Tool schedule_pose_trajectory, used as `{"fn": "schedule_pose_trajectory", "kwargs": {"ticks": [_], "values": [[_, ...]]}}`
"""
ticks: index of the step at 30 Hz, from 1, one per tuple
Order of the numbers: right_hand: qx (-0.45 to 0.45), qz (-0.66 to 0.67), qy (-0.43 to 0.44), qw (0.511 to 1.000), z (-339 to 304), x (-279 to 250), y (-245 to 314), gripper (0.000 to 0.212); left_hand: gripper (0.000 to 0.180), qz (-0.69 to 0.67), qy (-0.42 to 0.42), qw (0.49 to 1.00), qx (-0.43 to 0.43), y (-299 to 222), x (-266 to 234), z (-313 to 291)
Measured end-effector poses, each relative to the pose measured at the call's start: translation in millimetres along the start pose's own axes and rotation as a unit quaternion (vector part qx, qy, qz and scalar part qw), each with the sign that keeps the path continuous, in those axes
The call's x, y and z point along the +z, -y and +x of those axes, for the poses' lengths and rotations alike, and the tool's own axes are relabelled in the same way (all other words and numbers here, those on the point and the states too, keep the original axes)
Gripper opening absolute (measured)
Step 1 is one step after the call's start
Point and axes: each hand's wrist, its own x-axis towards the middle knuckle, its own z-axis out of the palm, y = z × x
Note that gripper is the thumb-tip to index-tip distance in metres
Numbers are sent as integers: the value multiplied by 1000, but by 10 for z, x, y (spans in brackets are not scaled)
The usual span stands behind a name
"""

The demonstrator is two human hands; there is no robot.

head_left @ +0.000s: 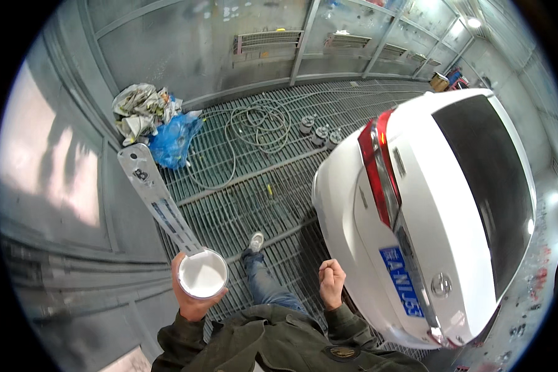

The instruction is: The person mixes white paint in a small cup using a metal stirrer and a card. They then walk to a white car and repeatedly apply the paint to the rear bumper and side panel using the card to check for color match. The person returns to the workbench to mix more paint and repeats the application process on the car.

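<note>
My left hand [189, 304] is wrapped round a cup [225, 286] of white paint [202, 274], held upright at the lower left of the middle. A long, flat, grey mixing stick [158, 197] with dark markings reaches from the cup's far rim up and leftward. How its lower end meets the cup is unclear. My right hand [332, 283] is closed in a loose fist beside the rear of a white car [347, 204], apart from its bodywork. Nothing shows in that fist.
Metal grating [229, 211] forms the floor. A coiled hose [258, 127] lies ahead, near several small dark-and-silver containers [320, 135] by the car. Crumpled paper [139, 108] and a blue plastic bag [174, 141] sit by the left wall. Grey panels [198, 53] enclose the room.
</note>
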Motion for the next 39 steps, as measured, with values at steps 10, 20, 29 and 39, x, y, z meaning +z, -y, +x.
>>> {"fn": "schedule_pose_trajectory", "kwargs": {"ticks": [10,20,29,39], "values": [[-50,-108,-10,993,3187,1151,744,16,103,-10,48,999,-17,176,497,3272],[12,-220,-161,962,5884,1552,-268,15,97,58,153,987,13,878,1095,6644],[251,-310,-329,856,6547,1615,-1027,17,92,39,321,946,-12,1245,2300,9535],[364,-301,-413,778,9285,1613,-1377,19,96,35,408,911,37,1975,4339,11821]]}}
